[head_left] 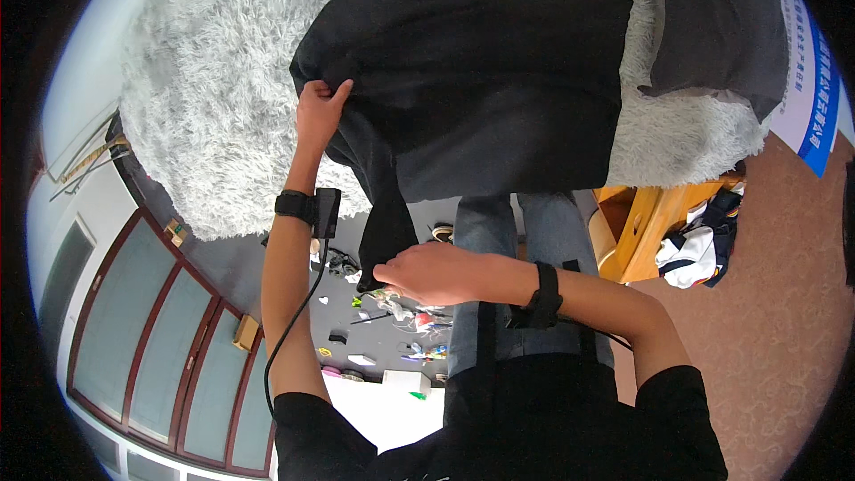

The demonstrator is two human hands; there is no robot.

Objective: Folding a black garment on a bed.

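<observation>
Your right hand (436, 273) pinches a sleeve (386, 232) of the black top (490, 80) on the shaggy white blanket (205, 107); your left hand (320, 116) touches the top's edge, its grip unclear.

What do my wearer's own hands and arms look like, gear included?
The left hand and right hand are gloveless. A black left wrist strap bears a black box with a black cable; the right wrist strap is black too. The sleeves are black and short.
</observation>
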